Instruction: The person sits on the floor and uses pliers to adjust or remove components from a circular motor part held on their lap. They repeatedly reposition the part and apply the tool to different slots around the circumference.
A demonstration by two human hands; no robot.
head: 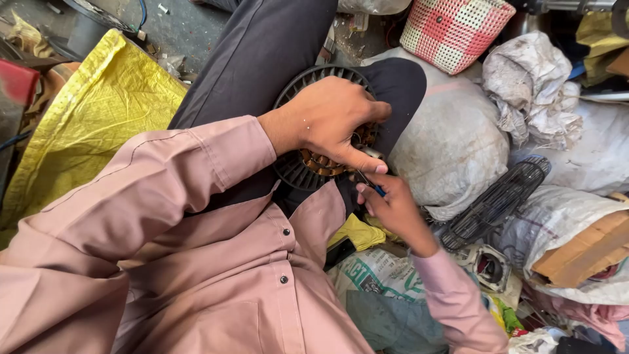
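Observation:
A round black fan motor housing [296, 169] with copper windings [321, 162] rests on my lap, against my dark trouser leg. My left hand [334, 118] lies over the top of it, fingers curled down on the windings, gripping the motor. Just below and to the right, my right hand [392, 206] pinches a small tool with a blue handle [377, 190], whose metal tip points up at the windings near my left thumb. Much of the winding is hidden under my left hand.
A yellow woven sack [92, 118] lies at the left. White sacks [458, 137] pile up at the right, with a black fan grille [498, 200], a pink and white woven basket [455, 29], cardboard [583, 252] and a small motor part [488, 265].

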